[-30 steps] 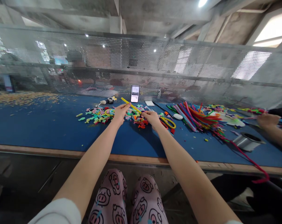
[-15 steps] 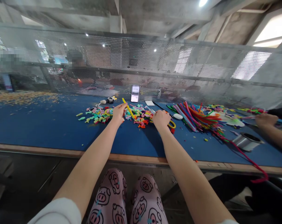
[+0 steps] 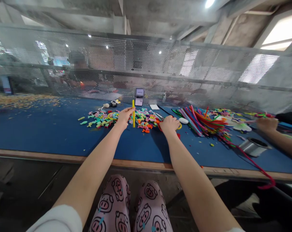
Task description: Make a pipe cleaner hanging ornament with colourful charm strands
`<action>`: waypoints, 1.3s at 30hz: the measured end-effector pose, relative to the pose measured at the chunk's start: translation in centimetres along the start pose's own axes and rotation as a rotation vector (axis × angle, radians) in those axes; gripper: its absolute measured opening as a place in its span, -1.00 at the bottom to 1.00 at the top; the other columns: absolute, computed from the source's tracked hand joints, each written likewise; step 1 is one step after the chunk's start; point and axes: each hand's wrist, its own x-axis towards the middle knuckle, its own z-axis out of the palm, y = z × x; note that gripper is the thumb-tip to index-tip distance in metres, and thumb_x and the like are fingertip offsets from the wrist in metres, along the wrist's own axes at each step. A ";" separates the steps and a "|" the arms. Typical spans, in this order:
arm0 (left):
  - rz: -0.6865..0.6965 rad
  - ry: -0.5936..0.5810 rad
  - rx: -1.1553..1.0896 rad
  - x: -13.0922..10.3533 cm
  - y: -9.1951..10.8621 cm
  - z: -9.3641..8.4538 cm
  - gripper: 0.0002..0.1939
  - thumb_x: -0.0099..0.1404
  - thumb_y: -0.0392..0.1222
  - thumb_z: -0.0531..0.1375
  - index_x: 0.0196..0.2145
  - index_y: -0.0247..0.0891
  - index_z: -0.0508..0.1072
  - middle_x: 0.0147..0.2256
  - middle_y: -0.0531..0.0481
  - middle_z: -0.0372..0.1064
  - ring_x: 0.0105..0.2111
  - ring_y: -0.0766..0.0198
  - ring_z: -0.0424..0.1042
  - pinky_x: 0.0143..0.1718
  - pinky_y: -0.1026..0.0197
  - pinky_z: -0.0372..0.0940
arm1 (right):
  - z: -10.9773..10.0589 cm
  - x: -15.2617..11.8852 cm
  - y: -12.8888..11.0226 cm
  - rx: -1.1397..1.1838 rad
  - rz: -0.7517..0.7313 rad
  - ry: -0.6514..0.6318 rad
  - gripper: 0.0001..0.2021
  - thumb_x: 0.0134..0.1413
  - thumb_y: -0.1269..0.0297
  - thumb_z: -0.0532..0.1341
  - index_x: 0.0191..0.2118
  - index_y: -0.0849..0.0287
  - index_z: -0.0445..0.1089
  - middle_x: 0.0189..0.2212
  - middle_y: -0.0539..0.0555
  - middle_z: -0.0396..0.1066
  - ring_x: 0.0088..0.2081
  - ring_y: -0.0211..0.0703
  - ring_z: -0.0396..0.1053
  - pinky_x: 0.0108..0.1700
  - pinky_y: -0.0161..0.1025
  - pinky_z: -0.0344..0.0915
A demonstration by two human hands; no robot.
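Between the thumb and fingers of my left hand (image 3: 123, 118) is a yellow fuzzy stick (image 3: 133, 114), held nearly upright. My right hand (image 3: 169, 124) is closed at the right side of the pile, over a tool with thin metal blades (image 3: 159, 115) that look like scissors; red handle parts show beside the fingers. A yellow loop (image 3: 179, 126) shows just right of that hand. Small colourful twisted pieces (image 3: 101, 119) lie in a heap under and around both hands.
Long coloured fuzzy stems (image 3: 196, 120) lie to the right, near a white oval object (image 3: 183, 120) and a metal spool (image 3: 254, 147). A phone (image 3: 139, 101) leans by the mesh screen (image 3: 146, 61). Another person's hand (image 3: 267, 124) is at the far right.
The yellow stick in my left hand has turned from slanted to nearly upright. My right hand has moved slightly right, and the other person's hand has shifted left.
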 end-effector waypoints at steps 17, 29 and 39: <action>-0.062 -0.147 -0.161 0.0 0.1 0.2 -0.88 0.11 -0.26 0.32 -0.42 -0.28 0.42 -0.47 0.05 0.38 -0.50 0.37 0.40 -0.50 0.33 0.32 | -0.4 0.6 -0.9 0.714 -0.079 0.336 -0.43 -0.04 0.19 0.33 0.10 0.30 0.26 0.01 0.34 0.34 0.02 0.11 0.32 0.05 -0.03 0.25; 0.017 -0.099 -0.117 0.1 0.3 -0.1 -0.88 0.20 -0.15 0.24 -0.38 -0.24 0.40 -0.40 0.01 0.47 -0.47 0.37 0.41 -0.48 0.35 0.28 | -2.2 -2.3 -3.3 1.765 -0.131 -0.969 -0.53 0.06 -0.27 0.24 -0.33 0.09 0.25 -0.68 -0.17 0.02 -0.67 -0.36 -0.01 -0.65 -0.39 0.05; 0.190 0.117 0.010 0.1 1.1 -0.3 -0.93 0.23 -0.32 0.22 -0.34 -0.23 0.37 -0.41 0.05 0.34 -0.55 0.43 0.26 -0.57 0.33 0.15 | -3.7 -3.3 -2.2 1.642 -0.291 -1.501 -0.18 -0.01 -0.57 -0.17 -0.23 0.17 0.32 -0.50 0.05 0.34 -0.62 -0.27 0.11 -0.61 -0.28 0.13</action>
